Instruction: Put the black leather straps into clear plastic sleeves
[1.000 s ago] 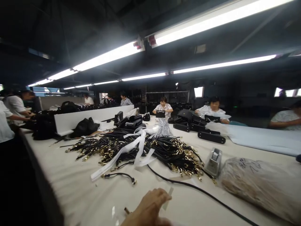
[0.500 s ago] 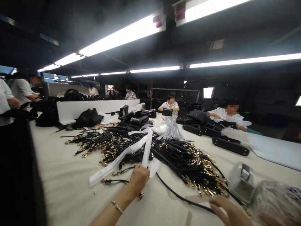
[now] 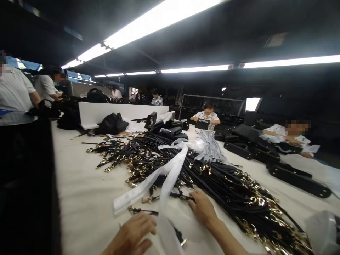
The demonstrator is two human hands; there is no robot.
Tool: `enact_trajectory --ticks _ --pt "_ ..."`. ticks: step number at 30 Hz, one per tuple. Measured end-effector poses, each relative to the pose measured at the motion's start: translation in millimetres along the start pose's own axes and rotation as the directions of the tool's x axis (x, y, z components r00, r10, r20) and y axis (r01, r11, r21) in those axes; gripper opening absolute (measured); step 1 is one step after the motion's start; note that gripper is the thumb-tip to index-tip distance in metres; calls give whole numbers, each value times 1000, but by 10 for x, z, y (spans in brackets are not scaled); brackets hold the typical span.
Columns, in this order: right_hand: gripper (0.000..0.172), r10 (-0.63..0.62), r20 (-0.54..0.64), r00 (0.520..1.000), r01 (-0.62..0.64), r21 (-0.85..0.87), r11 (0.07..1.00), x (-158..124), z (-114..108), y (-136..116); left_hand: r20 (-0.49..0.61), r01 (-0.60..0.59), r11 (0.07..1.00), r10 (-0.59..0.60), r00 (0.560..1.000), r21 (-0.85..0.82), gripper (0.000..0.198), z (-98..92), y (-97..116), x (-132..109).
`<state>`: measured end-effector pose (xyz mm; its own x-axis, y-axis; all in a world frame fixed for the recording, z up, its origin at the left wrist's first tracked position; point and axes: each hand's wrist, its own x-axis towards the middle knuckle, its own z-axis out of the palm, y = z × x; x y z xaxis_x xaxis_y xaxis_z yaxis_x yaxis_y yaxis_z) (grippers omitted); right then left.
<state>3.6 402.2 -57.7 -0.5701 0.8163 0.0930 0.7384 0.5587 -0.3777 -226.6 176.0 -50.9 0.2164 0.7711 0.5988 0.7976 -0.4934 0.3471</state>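
Observation:
My left hand is low in the head view, fingers stretched and loosely apart, over the cream table beside a white translucent strip. It holds nothing that I can see. My right hand has its fingertips closed on a black strap with a gold clasp at its end. Another short strap end lies just above my left hand. Behind both hands spreads a big pile of black straps with gold clasps. A second gold-tipped strap end shows between my hands, partly behind the strip.
A bundle of grey-white strips lies on the pile. Black bags stand behind it, more black bags at right. A clear plastic dispenser sits at the right edge. Several co-workers are around; one person handles a bag across the table.
My left hand has let go of the white strip and moved down and left. My right hand has moved in from the lower right to the strap end. The view has swung left.

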Motion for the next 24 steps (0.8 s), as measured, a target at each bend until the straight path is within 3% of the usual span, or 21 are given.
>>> enact_trajectory --ticks 3,5,8,12,14,19,24 --pt "15 -12 1 1000 12 -23 1000 27 25 -79 133 -174 981 162 978 90 23 314 30 35" --pt "11 8 -6 1000 -8 -23 1000 -7 -23 -64 166 -241 956 213 963 170 29 530 46 79" --pt "8 80 -17 997 -80 9 997 -87 -166 17 172 -277 930 240 955 240 33 781 97 174" --pt "11 218 53 974 -223 114 968 -247 -403 109 263 -295 908 219 940 297 22 948 194 359" --pt "19 235 102 967 -249 160 955 -369 -532 152 334 -306 901 199 921 308 7 966 225 437" --pt "51 225 175 958 -253 159 954 -870 -809 329 314 -334 898 241 918 287 18 838 265 455" --pt "23 255 260 931 -280 63 958 -1436 -789 366 240 -374 888 314 919 268 14 599 348 360"
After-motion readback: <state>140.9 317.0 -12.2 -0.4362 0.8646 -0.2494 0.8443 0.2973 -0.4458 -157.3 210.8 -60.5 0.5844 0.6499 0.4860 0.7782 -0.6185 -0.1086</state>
